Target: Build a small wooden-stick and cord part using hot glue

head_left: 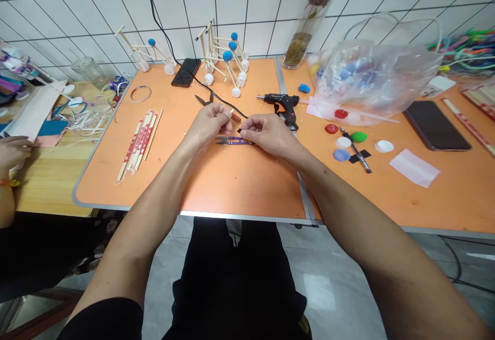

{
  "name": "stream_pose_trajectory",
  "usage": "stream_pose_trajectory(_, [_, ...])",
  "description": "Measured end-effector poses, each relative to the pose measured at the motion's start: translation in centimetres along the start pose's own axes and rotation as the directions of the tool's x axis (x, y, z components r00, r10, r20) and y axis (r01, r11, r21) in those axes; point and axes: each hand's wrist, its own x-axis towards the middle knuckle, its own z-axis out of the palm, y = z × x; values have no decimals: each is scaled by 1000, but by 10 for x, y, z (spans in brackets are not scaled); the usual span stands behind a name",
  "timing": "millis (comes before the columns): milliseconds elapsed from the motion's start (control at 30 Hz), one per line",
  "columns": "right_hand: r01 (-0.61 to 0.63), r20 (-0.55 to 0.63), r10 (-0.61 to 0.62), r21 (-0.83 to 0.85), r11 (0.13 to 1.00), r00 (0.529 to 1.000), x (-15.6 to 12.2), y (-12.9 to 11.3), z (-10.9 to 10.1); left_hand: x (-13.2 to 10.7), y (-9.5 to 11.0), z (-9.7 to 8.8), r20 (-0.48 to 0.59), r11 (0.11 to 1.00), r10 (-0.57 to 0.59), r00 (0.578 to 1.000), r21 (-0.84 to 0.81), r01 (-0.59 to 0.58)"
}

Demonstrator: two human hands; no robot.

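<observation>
My left hand (212, 124) is closed in a pinch near the middle of the orange table; a tiny pale tip shows at its fingers, too small to name. Facing it, my right hand (266, 132) pinches a small black piece (239, 130) between thumb and finger. Purple thread snips (233, 141) lie on the table just under my fingertips. Behind my left hand, dark-jawed pliers (204, 99) rest partly hidden. A black glue gun (285, 107) lies beyond my right hand, its nozzle pointing left.
Wrapped chopsticks (139, 141) lie left. Stick frames with blue caps (227, 56) stand behind, beside a phone (186, 73) and a cable. Rightward are bottle caps (342, 155), a pen (359, 154), a plastic bag (371, 79) and a tall flask (299, 46). Another person's hand (14, 151) is far left.
</observation>
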Motion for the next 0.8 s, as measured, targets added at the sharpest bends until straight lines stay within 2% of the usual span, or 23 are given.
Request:
stream_pose_trajectory(100, [30,87,-29,-9,1000,996,0,2,-2,0,1,0,-15,1000,14,1000,-8,-14])
stream_pose_trajectory(200, [74,230,-59,-57,996,971,-2,1,-5,0,2,-1,-51,999,24,998,-23,-26])
stream_pose_trajectory(267, [105,279,-74,-96,990,957,-4,-2,-7,0,2,-3,-72,999,20,997,-32,-22])
stream_pose_trajectory(400, [187,275,-146,-127,974,950,-9,-9,-7,4,-2,-6,-100,999,6,995,-41,-10])
stream_pose_trajectory(500, [199,242,-156,-164,966,958,-10,-12,-8,8,-6,-8,-98,999,-22,995,-46,17])
stream_pose_trajectory(600, [165,117,-143,-214,963,983,-4,-10,-21,11,-9,-9,-109,997,-43,993,-61,37])
stream_pose_trajectory(633, [140,37,-136,-258,956,990,-1,-9,-29,11,-9,-9,-114,997,-43,993,-66,36])
stream_pose_trajectory(667, [99,-109,-139,-317,943,984,2,-6,-38,10,-8,-8,-116,997,-38,993,-70,29])
stream_pose_trajectory(733, [-52,-400,-129,-412,910,907,8,0,-56,9,-6,-8,-110,997,-21,994,-78,12])
stream_pose_trajectory(800, [-204,-511,-75,-468,860,856,12,8,-71,7,-5,-6,-85,997,2,996,-77,-9])
